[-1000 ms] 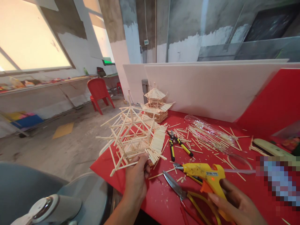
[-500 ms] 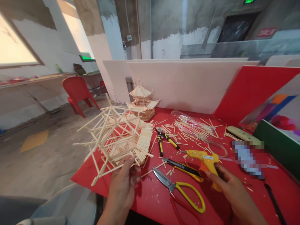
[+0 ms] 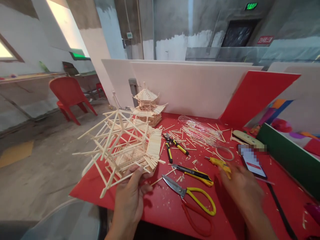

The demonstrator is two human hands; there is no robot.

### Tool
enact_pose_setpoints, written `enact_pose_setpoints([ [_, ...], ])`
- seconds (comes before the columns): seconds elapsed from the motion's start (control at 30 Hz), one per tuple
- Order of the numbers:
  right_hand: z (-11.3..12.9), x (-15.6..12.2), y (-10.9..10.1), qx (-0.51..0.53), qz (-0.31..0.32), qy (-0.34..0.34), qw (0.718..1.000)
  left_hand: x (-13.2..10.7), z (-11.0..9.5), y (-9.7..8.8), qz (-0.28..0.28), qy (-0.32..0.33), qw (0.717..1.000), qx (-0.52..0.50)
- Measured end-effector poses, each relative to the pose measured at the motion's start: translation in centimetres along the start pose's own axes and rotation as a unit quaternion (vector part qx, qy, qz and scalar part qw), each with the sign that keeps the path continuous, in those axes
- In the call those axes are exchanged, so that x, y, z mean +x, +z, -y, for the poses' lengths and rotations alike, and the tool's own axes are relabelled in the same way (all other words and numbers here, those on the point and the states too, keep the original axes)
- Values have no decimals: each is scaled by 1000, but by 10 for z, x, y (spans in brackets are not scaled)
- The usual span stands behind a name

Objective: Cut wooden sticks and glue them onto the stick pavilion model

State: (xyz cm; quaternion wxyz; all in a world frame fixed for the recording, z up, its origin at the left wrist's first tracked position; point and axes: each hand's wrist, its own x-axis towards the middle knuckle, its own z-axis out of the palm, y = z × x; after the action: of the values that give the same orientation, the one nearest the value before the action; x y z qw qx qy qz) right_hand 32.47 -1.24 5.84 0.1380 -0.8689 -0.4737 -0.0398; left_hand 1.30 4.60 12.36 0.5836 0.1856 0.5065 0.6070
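Observation:
My left hand (image 3: 130,196) is closed on the lower edge of an unfinished wooden stick model (image 3: 125,143), holding it tilted over the left end of the red table (image 3: 160,210). My right hand (image 3: 241,186) is blurred by motion and lies over the handle of a yellow glue gun (image 3: 215,161), whose nozzle rests low on the table. Whether its fingers grip the gun is unclear. A finished stick pagoda (image 3: 147,106) stands at the back left.
Yellow-handled scissors (image 3: 197,200), a utility knife (image 3: 195,173) and cutters (image 3: 172,148) lie between my hands. Farther back is a plastic bag of sticks (image 3: 200,130), with a phone (image 3: 252,161) to the right. White boards (image 3: 195,86) stand behind, and a red chair (image 3: 67,96) is on the floor at left.
My right hand has carried the glue gun away from me and down to the table. The view has swung right. My left hand keeps hold of the stick model.

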Motion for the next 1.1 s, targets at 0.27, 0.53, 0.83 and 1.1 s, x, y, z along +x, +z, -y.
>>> enact_pose_setpoints([
  [0.27,87,-3,-1,86,136,-206,965,2,1,-4,19,8,1000,-15],
  [0.53,129,11,0,56,168,-251,952,-2,2,-5,37,29,998,-31],
  [0.83,102,-8,-5,53,190,-234,952,-28,20,-53,55,-47,996,45],
  [1.1,97,-2,-1,25,168,-223,960,-24,42,-42,148,-37,979,132],
])
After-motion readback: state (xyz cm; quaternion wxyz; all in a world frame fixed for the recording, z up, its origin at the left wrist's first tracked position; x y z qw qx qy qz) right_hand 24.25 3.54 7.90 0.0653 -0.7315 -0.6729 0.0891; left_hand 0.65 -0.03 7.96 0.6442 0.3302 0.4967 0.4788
